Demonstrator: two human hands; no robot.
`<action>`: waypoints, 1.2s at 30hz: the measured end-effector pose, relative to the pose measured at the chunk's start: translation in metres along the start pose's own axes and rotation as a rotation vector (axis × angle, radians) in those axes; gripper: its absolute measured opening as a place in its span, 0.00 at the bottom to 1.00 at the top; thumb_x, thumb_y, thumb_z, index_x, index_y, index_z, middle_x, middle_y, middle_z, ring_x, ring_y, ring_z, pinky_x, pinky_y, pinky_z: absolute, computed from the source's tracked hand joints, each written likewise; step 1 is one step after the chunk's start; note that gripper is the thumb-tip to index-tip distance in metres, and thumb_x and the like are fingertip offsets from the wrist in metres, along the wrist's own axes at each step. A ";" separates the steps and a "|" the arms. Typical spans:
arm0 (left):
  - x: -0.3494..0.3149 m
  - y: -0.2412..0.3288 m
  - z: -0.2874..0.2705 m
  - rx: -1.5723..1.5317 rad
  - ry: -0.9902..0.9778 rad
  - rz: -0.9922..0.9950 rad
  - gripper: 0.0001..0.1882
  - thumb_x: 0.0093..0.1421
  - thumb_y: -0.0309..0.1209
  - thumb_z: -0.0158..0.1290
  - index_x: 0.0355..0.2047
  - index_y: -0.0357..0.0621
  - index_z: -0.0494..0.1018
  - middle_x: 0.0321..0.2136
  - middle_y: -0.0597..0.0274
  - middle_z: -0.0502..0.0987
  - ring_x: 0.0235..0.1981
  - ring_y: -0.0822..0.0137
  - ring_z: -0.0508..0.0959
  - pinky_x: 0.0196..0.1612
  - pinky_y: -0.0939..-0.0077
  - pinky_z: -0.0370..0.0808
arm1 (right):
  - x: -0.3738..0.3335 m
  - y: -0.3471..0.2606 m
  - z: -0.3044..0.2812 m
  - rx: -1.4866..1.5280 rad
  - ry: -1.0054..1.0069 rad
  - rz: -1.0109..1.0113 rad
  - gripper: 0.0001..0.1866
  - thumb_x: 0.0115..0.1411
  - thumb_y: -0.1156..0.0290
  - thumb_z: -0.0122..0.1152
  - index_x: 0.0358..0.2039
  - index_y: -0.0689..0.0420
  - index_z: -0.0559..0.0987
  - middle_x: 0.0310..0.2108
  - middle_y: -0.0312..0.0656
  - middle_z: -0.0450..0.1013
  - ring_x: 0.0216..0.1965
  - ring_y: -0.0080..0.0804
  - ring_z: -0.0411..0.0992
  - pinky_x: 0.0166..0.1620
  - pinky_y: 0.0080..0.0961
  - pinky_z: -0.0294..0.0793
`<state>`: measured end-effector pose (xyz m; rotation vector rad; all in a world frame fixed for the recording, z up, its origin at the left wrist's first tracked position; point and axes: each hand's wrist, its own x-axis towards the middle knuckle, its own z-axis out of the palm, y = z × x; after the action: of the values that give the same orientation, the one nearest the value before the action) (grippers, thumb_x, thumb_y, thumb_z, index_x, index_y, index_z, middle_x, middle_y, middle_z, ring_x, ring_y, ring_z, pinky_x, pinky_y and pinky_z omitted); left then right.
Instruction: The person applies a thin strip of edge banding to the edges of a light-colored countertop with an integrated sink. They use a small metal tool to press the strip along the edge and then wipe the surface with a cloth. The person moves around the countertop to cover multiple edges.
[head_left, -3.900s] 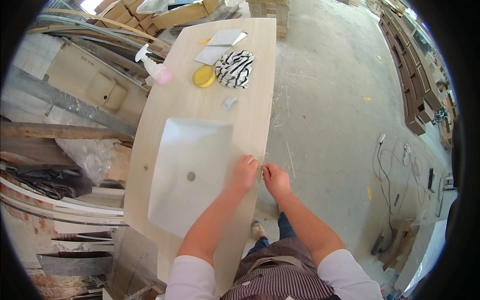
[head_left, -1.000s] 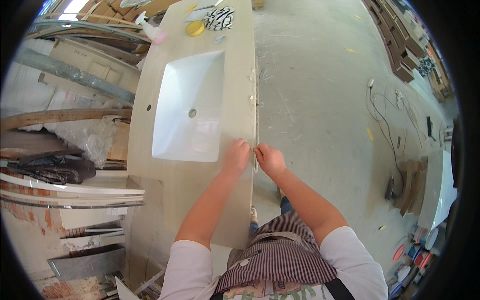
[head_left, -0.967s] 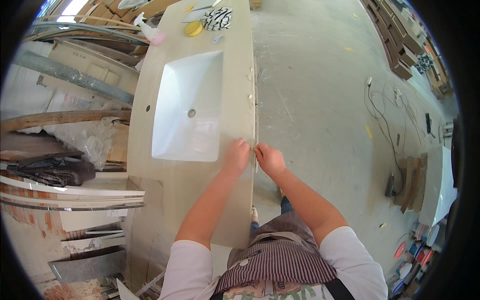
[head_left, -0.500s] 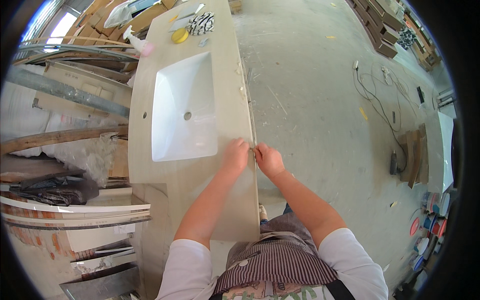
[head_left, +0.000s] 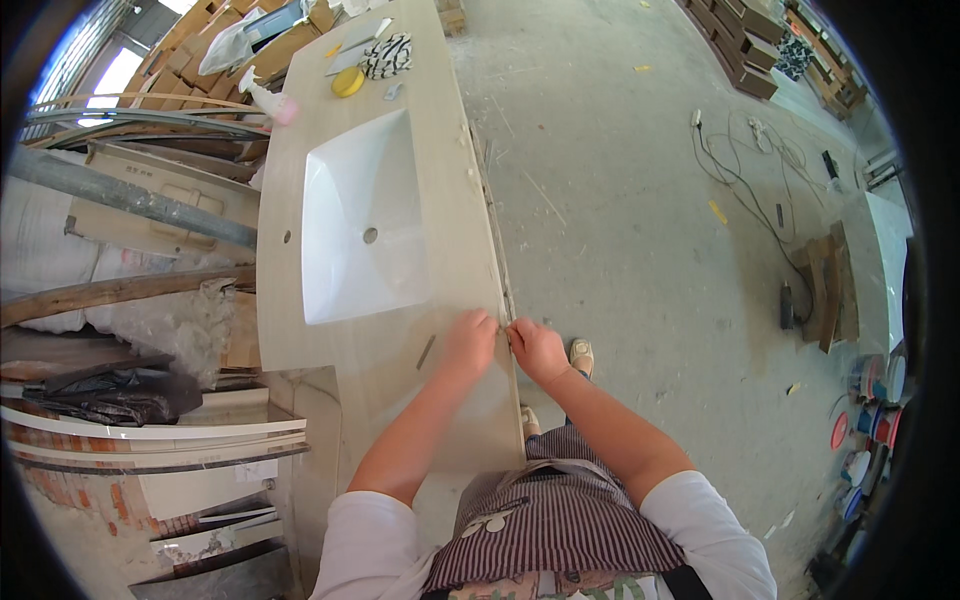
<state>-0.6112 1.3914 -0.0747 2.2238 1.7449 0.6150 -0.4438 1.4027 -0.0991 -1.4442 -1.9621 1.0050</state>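
My left hand (head_left: 468,345) rests at the right-hand edge of a beige countertop (head_left: 375,375), its fingers closed in a pinch. My right hand (head_left: 538,350) meets it from outside that edge, fingers also drawn together. Whatever lies between the fingertips is too small to make out. Pale, uneven bits run along the edge strip (head_left: 497,255) beyond my hands. A thin dark flat piece (head_left: 426,350) lies on the surface beside my left wrist. Set into the countertop is a white rectangular basin (head_left: 345,265) with a round drain hole (head_left: 370,236).
At the countertop's far end are a yellow round tin (head_left: 348,82), a zebra-patterned cloth (head_left: 387,56) and a pink-and-white spray bottle (head_left: 272,100). Boards and a grey pipe (head_left: 130,190) crowd the left. Cables (head_left: 735,180) and cans (head_left: 880,400) lie on the right.
Both hands have moved a little nearer to me along the edge, still pinched together. The dark flat piece beside my left wrist now shows, as does more of my shoes.
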 end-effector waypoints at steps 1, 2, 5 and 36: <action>-0.004 0.001 0.000 -0.004 -0.013 -0.009 0.01 0.51 0.24 0.53 0.25 0.43 0.71 0.31 0.54 0.72 0.38 0.47 0.73 0.40 0.53 0.73 | -0.004 0.000 0.001 0.009 0.003 -0.009 0.08 0.64 0.64 0.54 0.33 0.55 0.74 0.29 0.52 0.76 0.32 0.57 0.75 0.35 0.50 0.74; -0.004 0.002 -0.001 -0.008 -0.003 -0.016 0.01 0.52 0.24 0.53 0.25 0.42 0.71 0.31 0.53 0.72 0.38 0.47 0.73 0.41 0.53 0.73 | -0.004 0.000 0.001 0.018 0.013 -0.022 0.08 0.64 0.64 0.54 0.33 0.55 0.74 0.29 0.52 0.76 0.32 0.57 0.75 0.35 0.50 0.74; -0.001 0.003 0.001 0.016 0.055 -0.049 0.02 0.53 0.24 0.53 0.25 0.41 0.71 0.31 0.52 0.72 0.39 0.46 0.73 0.41 0.53 0.73 | 0.005 0.002 0.000 0.012 0.000 -0.056 0.09 0.64 0.64 0.53 0.34 0.55 0.74 0.30 0.52 0.77 0.33 0.57 0.75 0.35 0.50 0.74; -0.095 0.044 0.009 -0.065 0.080 0.086 0.05 0.50 0.22 0.55 0.27 0.42 0.70 0.30 0.55 0.69 0.34 0.49 0.72 0.35 0.55 0.70 | -0.103 -0.001 0.004 0.007 0.030 -0.100 0.06 0.62 0.67 0.57 0.32 0.55 0.72 0.28 0.49 0.75 0.31 0.54 0.74 0.33 0.48 0.74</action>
<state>-0.5870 1.2889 -0.0797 2.2682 1.6477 0.7782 -0.4153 1.3039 -0.0978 -1.3354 -1.9866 0.9391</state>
